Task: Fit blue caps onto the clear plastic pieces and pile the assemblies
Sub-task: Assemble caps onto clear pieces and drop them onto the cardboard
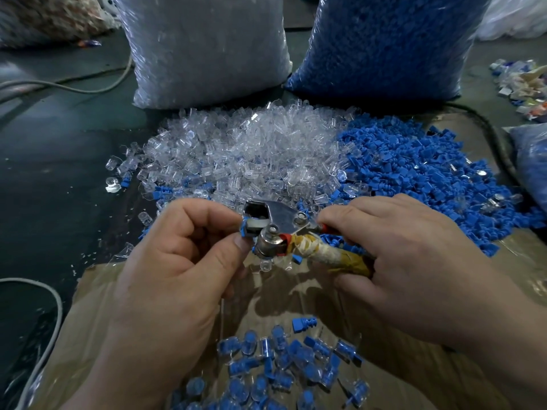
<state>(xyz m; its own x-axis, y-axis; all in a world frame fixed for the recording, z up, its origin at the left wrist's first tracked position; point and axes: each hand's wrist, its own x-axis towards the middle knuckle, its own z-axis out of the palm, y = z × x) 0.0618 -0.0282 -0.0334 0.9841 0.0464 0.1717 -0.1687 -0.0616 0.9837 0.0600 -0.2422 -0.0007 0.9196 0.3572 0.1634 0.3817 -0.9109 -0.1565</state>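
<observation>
Your left hand (177, 247) pinches a blue cap (243, 230) against the pliers (281, 220) head; right hand (399, 261) fingers wrapped round the taped handle (331, 255).

Shiny metal crimping tool (278, 220), tape-wrapped handle (331, 255); glossy clear plastic pieces (251, 149); matt blue caps (414, 167).

Dark floor (59, 161), cardboard sheet (296, 297) flat on it. On the cardboard: heap of clear pieces (251, 149) far centre, touching heap of blue caps (414, 164) on its right, mixed at the seam; pile of assemblies (281, 365) at near edge. Behind the heaps, upright on floor: bag of clear pieces (207, 48), bag of blue caps (384, 45). Grey cable (88, 88) across floor, far left.
</observation>
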